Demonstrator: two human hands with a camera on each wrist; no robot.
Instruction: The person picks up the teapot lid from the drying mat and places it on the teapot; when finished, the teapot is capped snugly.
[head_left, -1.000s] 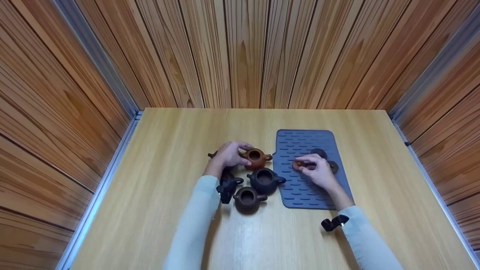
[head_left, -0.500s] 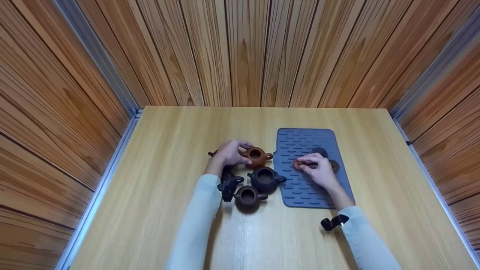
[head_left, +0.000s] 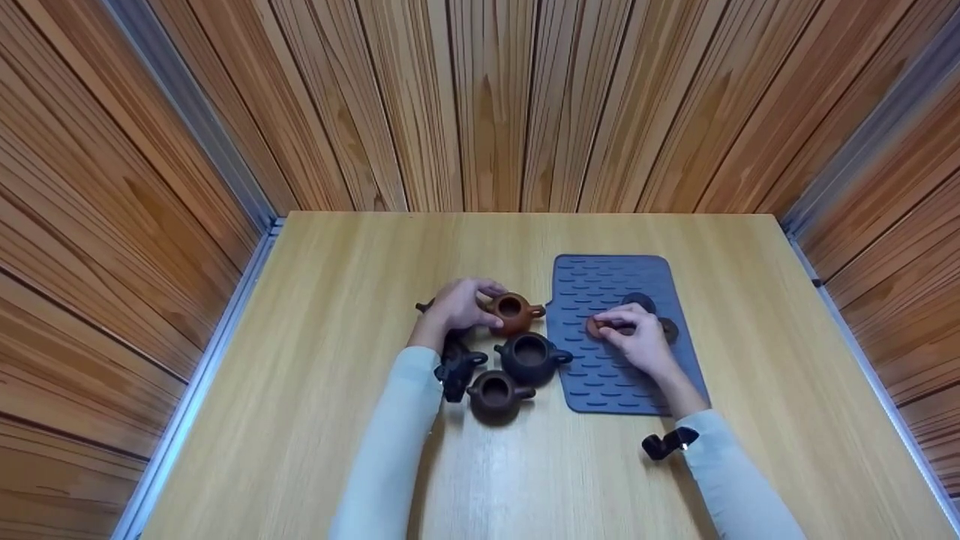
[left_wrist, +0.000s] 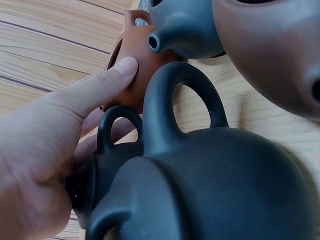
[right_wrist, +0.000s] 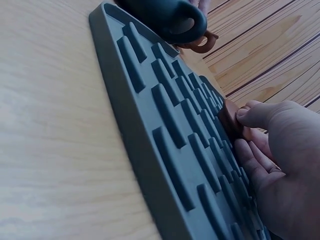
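My left hand (head_left: 456, 306) holds a reddish-brown lidless teapot (head_left: 514, 318) at the table's middle, thumb along its near side. In the left wrist view, that thumb presses the teapot's wall (left_wrist: 145, 65), while the other fingers are partly hidden behind a small dark teapot (left_wrist: 117, 150). On the grey ridged mat (head_left: 600, 390), my right hand (head_left: 641, 341) pinches a reddish-brown lid (head_left: 592, 328) between thumb and fingers. The right wrist view has the lid (right_wrist: 229, 117) tilted at the mat's surface. Two dark lids (head_left: 638, 301) lie beside that hand.
Nearer me stand a black open teapot (head_left: 529, 361) and a dark brown open one (head_left: 495, 399). Another black teapot (left_wrist: 235, 180) sits under my left wrist, partly hidden in the head view. Wood-plank walls (head_left: 487, 112) enclose the table's back and sides.
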